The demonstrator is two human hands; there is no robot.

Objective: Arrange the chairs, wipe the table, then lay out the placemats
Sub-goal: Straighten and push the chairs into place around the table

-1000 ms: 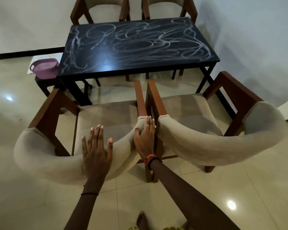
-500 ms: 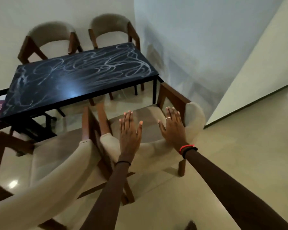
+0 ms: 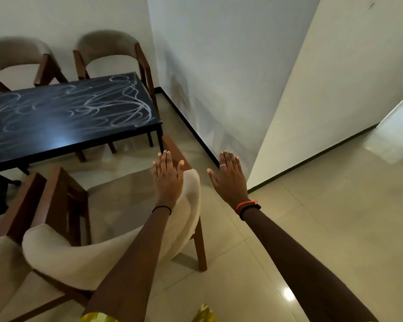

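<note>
Near chair [image 3: 116, 247] seat toward table [image 3: 63, 122]

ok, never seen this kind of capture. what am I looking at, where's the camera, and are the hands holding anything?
No robot here: a person works bare-handed, and the single wide-angle camera sits on their head, looking forward and down. The left hand is open and flat over the backrest of the near cream chair; whether it touches is unclear. The right hand is open over the floor, holding nothing. The black table carries only white scribble marks, not yet wiped. Two more chairs stand on its far side.
</note>
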